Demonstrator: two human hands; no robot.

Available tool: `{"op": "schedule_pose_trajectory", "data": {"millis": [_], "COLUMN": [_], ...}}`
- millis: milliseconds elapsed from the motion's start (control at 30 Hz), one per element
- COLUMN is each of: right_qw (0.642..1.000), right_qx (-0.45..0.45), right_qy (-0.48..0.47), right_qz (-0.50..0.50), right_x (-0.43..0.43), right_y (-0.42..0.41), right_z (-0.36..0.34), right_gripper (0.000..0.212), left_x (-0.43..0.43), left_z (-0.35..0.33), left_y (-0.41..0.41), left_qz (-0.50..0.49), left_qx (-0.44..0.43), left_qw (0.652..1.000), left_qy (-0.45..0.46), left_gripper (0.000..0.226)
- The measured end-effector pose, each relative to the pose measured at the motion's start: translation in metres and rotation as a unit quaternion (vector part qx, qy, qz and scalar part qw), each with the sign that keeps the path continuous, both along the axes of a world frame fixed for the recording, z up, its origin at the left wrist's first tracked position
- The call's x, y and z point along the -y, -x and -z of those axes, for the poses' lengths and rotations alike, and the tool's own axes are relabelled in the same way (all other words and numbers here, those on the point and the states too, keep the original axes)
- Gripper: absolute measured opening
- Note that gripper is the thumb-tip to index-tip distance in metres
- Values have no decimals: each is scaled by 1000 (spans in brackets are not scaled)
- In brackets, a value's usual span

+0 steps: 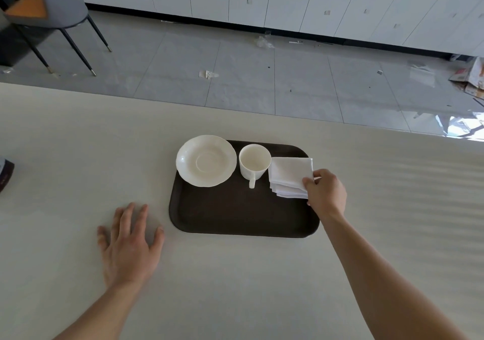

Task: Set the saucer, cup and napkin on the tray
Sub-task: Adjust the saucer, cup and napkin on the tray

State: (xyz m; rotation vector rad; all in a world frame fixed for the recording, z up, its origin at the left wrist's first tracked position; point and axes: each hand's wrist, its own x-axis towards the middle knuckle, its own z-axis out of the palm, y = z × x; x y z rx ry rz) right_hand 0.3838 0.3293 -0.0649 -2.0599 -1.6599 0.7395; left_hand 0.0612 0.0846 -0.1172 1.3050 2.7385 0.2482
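Right hand [326,194] pinching napkin [289,176], left hand [129,242] flat on table [78,156].

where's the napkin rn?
In the head view the napkin lies folded on the tray's far right part, just right of the cup, with the right hand pinching its near-right corner.

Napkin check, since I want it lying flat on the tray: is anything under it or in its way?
Nothing visible blocks it. The napkin already lies on the tray, right of the cup, and the right hand pinches its near right corner.
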Motion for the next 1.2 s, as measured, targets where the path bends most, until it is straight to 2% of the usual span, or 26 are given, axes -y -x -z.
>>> {"op": "schedule_pose_trajectory", "data": {"millis": [100, 300, 433, 533, 600, 833, 1000, 1200], "right_qw": [999, 988, 966, 931, 915, 889, 895, 901], "right_qx": [34, 134, 139, 167, 192, 225, 216, 205], "right_qy": [-12, -21, -99, -113, -120, -164, -197, -187], "right_qz": [-16, -80, -196, -306, -334, -364, -336, -333], "right_x": [-5, -4, 11, 16, 13, 8, 1, -2], "right_y": [4, 4, -4, -2, 0, -2, 3, 8], "right_z": [1, -2, 0, 3, 3, 8, 10, 15], "right_gripper": [13, 32, 39, 40, 39, 32, 27, 28], "left_x": [-1, -1, -1, -2, -2, -1, -2, -2], "left_z": [-1, -3, -4, -5, -5, -5, -6, -4], "left_y": [0, 0, -2, -2, -1, -2, -2, -1], "left_qz": [0, -2, -4, -3, -1, -2, 3, 3], "left_qx": [3, 7, 12, 13, 11, 11, 4, 6], "left_qw": [1000, 1000, 1000, 1000, 1000, 1000, 1000, 1000], "left_qy": [4, 8, 6, 9, 10, 9, 11, 9], "left_gripper": [72, 73, 74, 75, 75, 75, 74, 75]}}
